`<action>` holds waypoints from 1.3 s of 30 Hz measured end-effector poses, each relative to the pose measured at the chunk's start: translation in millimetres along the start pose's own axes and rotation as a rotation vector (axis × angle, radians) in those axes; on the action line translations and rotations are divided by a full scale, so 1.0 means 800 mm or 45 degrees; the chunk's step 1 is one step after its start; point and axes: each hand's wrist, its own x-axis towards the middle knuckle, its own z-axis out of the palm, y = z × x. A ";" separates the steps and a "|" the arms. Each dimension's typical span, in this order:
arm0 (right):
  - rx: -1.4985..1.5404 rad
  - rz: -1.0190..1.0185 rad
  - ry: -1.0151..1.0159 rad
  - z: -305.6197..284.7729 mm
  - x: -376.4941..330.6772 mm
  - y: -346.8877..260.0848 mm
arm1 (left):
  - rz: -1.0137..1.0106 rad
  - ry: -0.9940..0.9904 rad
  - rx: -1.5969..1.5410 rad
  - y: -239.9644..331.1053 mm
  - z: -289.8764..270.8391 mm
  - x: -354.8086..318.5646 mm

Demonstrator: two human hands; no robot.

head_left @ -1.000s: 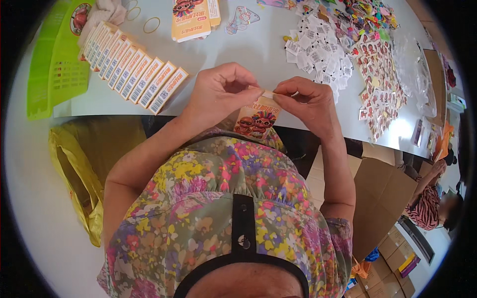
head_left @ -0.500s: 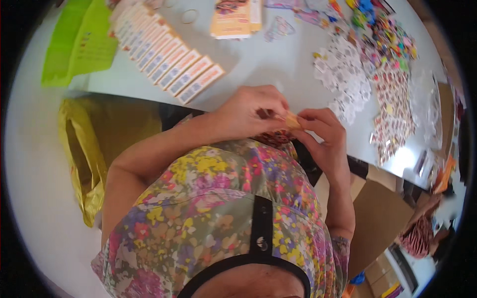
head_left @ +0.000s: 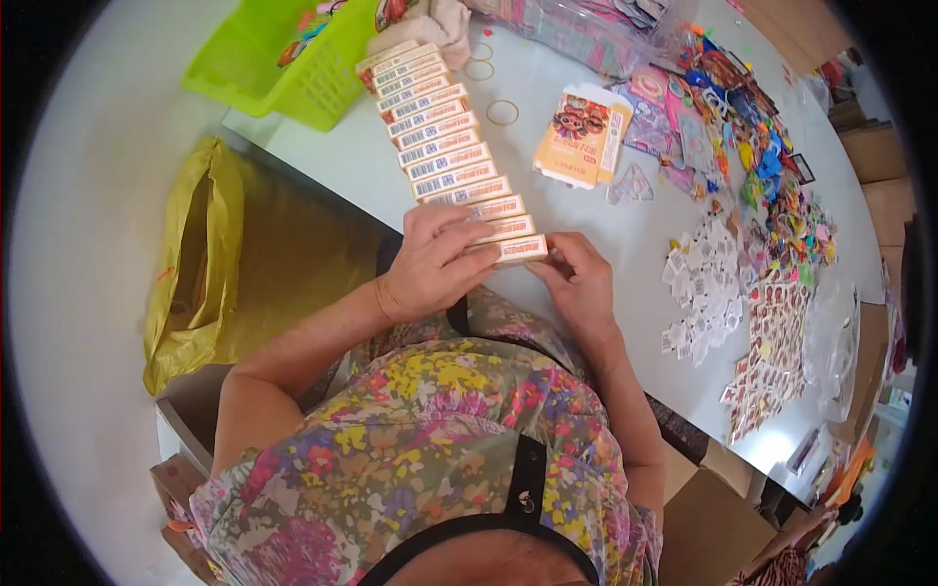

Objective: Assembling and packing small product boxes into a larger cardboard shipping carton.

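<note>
The nearest small orange-and-white box (head_left: pixel 521 250) lies at the front end of a slanting row of like boxes (head_left: pixel 449 161) near the table's front edge. My left hand (head_left: pixel 440 256) has its fingers curled over the left end of that box and against its neighbour. At the other end, my right hand (head_left: pixel 583 283) pinches the same box between thumb and fingers. The right fingertips are partly hidden behind the box. Beyond my right hand lies a stack of flat orange printed cartons (head_left: pixel 576 146).
A green basket (head_left: pixel 332 83) stands at the far left. Thin rings (head_left: pixel 502 112) lie beside the row. White tags (head_left: pixel 703 293), sheets of small stickers (head_left: pixel 767 361) and a heap of colourful trinkets (head_left: pixel 782 195) cover the right side. A yellow bag (head_left: pixel 200 264) hangs left of the table.
Both hands have moved from in front of my body to the near end of the row, where a box now sits between them. The view has shifted, showing more of the far table.
</note>
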 end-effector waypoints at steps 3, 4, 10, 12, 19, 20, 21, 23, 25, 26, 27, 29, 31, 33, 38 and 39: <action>-0.188 -0.120 -0.021 -0.004 0.013 -0.004 | 0.003 0.039 0.032 -0.003 0.009 -0.013; -0.211 -0.083 -0.074 -0.008 0.010 -0.002 | 0.018 0.036 0.059 -0.003 0.010 -0.014; -0.314 -0.038 -0.147 -0.010 0.012 -0.027 | 0.087 -0.049 0.003 -0.010 0.008 -0.006; -0.360 -0.062 -0.146 -0.014 0.008 -0.026 | 0.096 -0.049 -0.046 -0.008 0.003 -0.004; -0.082 0.085 -0.271 -0.045 -0.023 -0.019 | 0.120 -0.099 -0.163 -0.004 -0.017 0.022; -0.081 0.081 -0.261 -0.047 -0.026 -0.015 | 0.106 -0.079 -0.197 -0.006 -0.022 0.035; 0.031 0.091 -0.235 -0.049 -0.030 -0.011 | 0.131 -0.038 -0.106 -0.011 -0.017 0.058; 0.147 0.098 -0.197 -0.051 -0.033 -0.009 | 0.035 -0.167 0.002 -0.026 -0.004 0.122; 0.258 0.184 -0.159 -0.053 -0.029 -0.011 | -0.115 -0.293 0.129 -0.052 0.032 0.174; 0.260 0.180 -0.149 -0.053 -0.030 -0.009 | -0.322 -0.428 0.123 -0.061 0.053 0.199; 0.272 0.163 -0.147 -0.053 -0.032 -0.006 | -0.527 -0.563 0.120 -0.071 0.069 0.220; 0.293 0.135 -0.152 -0.052 -0.037 -0.001 | -0.694 -0.662 -0.011 -0.107 0.094 0.235; 0.328 0.121 -0.133 -0.053 -0.041 0.004 | -0.848 -0.767 -0.149 -0.122 0.106 0.240; 0.402 0.147 -0.101 -0.055 -0.045 0.010 | -0.817 -0.602 -0.155 -0.128 0.109 0.239; 0.449 0.184 -0.067 -0.074 -0.037 0.006 | -0.748 -0.394 -0.147 -0.144 0.105 0.240; 0.358 0.133 -0.016 -0.079 -0.034 0.008 | -0.731 -0.330 -0.186 -0.145 0.103 0.240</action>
